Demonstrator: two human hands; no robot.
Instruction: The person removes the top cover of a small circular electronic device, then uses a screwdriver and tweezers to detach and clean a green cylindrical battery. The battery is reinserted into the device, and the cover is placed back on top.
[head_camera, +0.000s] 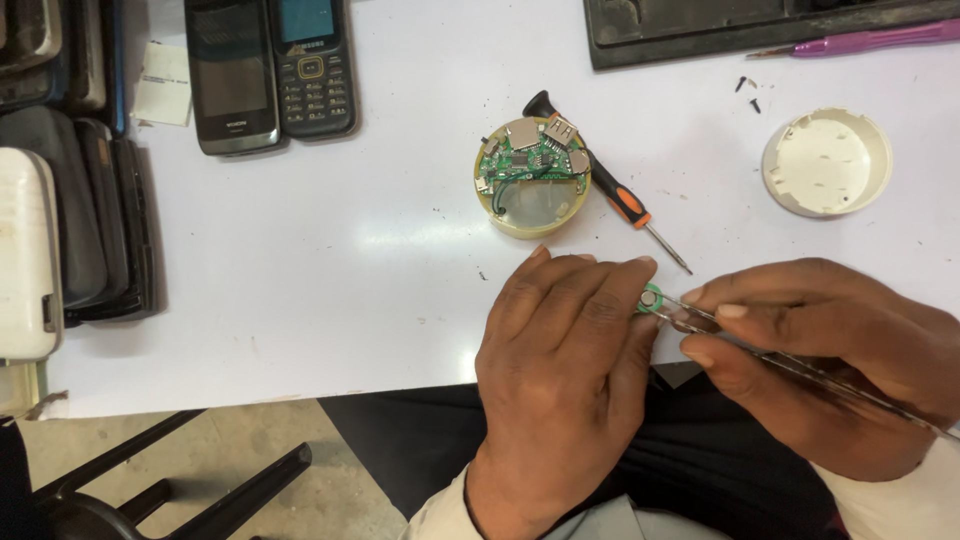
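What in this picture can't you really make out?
- Small green-rimmed part, head view: mostly covered by the left hand.
- Metal tool in the right hand: its end is cut off by the right edge.
- Tiny dark screws: too small to identify.
- Purple tool: cut off at right.

I look down on a white tabletop (330, 280) lit evenly and brightly, with faint smudges and specks on its surface. Its near edge runs across the lower part of the view. Below that edge, at near left, I see a dusty tan floor (250, 440) and the black tubular legs of a chair or stool (170, 490). At far right a dark tray (700, 30) lies along the table's far edge.
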